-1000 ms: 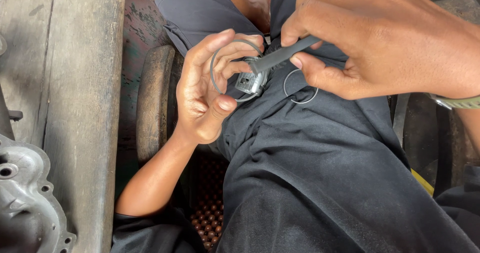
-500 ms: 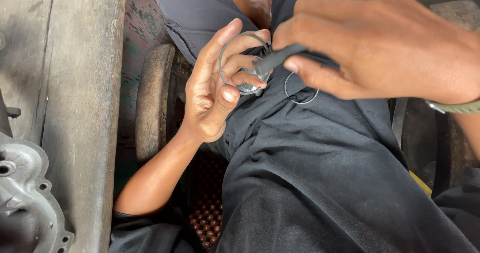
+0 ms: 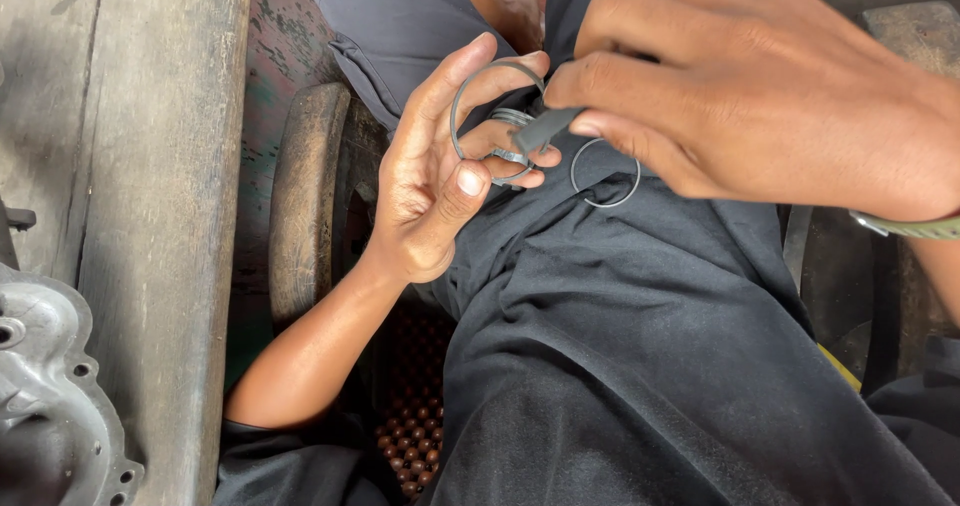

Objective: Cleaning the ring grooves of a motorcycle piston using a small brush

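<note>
While I look down over the dark trousers (image 3: 640, 366), my left hand (image 3: 430, 196) is cupped, its fingers and thumb closed on a thin metal ring (image 3: 478, 91) and a small metal clamp (image 3: 510, 136) held above my lap. My right hand (image 3: 760, 86) pinches a dark tool handle (image 3: 548, 126) that meets the clamp. A loose wire ring (image 3: 605, 174) lies on the trousers just beside it. A grey metal casting (image 3: 45, 396) sits by the wooden plank (image 3: 150, 166).
</note>
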